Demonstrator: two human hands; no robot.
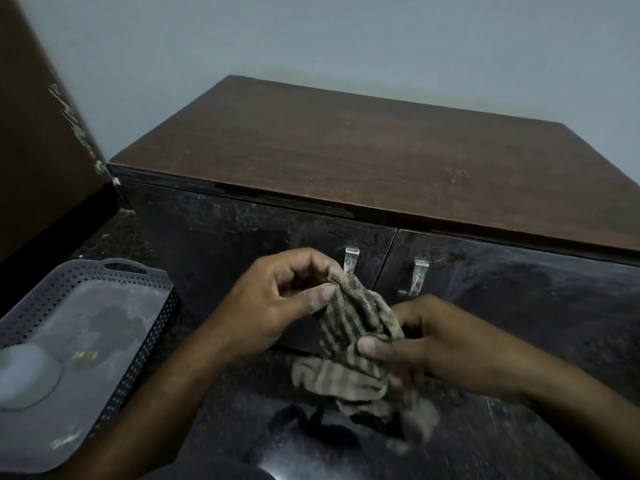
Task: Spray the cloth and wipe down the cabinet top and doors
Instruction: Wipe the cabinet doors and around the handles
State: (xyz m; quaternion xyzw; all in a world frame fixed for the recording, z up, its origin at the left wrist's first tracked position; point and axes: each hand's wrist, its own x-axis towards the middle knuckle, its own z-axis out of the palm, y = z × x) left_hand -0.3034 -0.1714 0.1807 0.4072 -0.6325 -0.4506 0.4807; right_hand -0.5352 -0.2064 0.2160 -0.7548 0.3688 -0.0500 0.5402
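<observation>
held a bunched striped cloth (pixel 356 327) between both hands, left hand (pixel 277 303) pinching its top corner, right hand (pixel 440 344) gripping its middle, just before the cabinet doors (pixel 242 244). seemed the gathering step, before wiping. no spray bottle seen. next: probably folding to a pad, then reaching up to the cabinet top (pixel 363 147) beyond the hands.

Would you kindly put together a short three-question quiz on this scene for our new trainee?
1. True or false: both hands hold the striped cloth.
2. How many metal handles show on the cabinet doors?
3. Where is the grey perforated tray? A) on the cabinet top B) on the floor at the left C) in the right hand

Key: 1 true, the left hand pinches it too; 2 two; 3 B.
</observation>
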